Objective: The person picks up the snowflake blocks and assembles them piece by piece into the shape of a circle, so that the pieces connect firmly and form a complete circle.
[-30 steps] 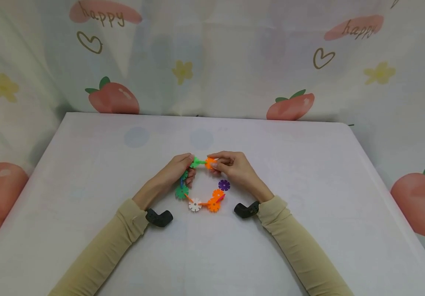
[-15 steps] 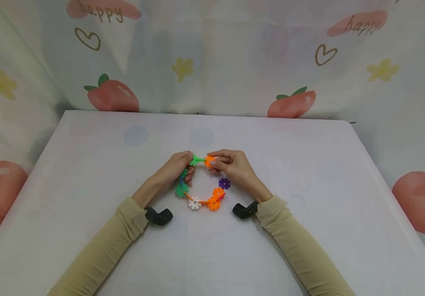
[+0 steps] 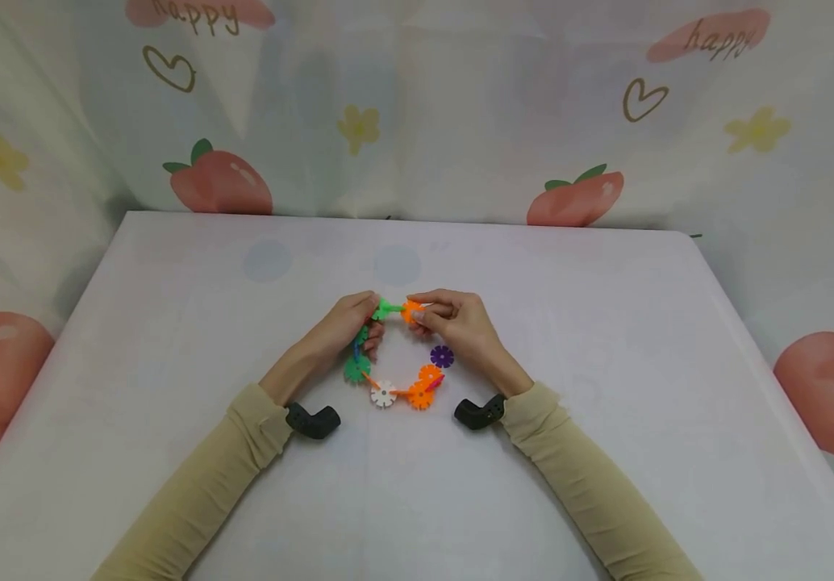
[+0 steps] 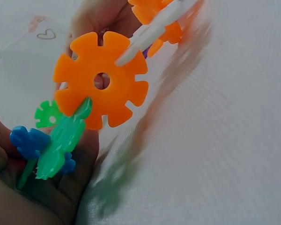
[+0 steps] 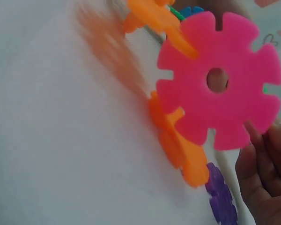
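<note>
A chain of slotted plastic snowflake discs curves into a ring between both hands. My left hand (image 3: 340, 327) grips its upper left part, near a light green disc (image 3: 382, 310) and a blue disc (image 4: 30, 141). Thumb and fingers of my right hand (image 3: 464, 319) pinch an orange disc (image 3: 410, 311) at the top, joined to the light green one. Along the lower side run a green disc (image 3: 356, 369), a white disc (image 3: 384, 394) and an orange disc (image 3: 421, 396). A pink disc (image 5: 243, 56) is large in the right wrist view. Close below my right hand is a purple disc (image 3: 442, 356).
A white cloth covers the table (image 3: 577, 484). Behind it hangs a curtain (image 3: 453, 121) printed with fruit, flowers and lettering. Black wrist cameras (image 3: 314, 422) sit at both sleeve cuffs, close to the ring's lower side.
The head view has tilted slightly, so the table and hands sit a little higher in it. Both hands keep their hold on the chain, with hardly any movement.
</note>
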Motion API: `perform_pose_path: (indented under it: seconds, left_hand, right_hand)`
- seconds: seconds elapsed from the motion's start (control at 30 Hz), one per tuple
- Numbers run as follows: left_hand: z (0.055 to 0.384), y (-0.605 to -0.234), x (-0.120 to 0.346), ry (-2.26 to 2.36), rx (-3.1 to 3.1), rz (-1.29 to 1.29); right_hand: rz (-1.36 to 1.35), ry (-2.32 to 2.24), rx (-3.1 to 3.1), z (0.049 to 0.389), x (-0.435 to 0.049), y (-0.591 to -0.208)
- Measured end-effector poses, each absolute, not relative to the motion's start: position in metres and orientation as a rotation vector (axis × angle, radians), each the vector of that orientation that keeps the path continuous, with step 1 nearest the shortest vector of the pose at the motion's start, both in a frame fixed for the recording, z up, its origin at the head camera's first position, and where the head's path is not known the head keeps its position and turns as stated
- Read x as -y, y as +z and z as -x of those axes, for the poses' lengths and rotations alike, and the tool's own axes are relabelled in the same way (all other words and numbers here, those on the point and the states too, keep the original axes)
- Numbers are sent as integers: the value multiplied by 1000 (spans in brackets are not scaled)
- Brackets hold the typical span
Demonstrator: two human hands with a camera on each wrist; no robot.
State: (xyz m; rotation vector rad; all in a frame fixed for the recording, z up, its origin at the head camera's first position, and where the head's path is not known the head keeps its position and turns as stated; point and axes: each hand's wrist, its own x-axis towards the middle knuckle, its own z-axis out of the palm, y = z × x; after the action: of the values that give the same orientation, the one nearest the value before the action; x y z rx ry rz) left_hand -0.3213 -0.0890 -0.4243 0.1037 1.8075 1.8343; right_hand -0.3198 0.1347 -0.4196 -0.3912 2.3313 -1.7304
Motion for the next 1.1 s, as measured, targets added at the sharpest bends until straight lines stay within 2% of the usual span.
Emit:
perform_pose_path:
  seconds: [0.4, 1.1]
  left_hand:
    - [323, -417, 95, 1761, -1815, -125]
    - [326, -403, 106, 1459, -2024, -408]
  right_hand:
    - [351, -1646, -2316, 322, -136, -414]
    - [525, -1503, -2280, 319, -139, -410]
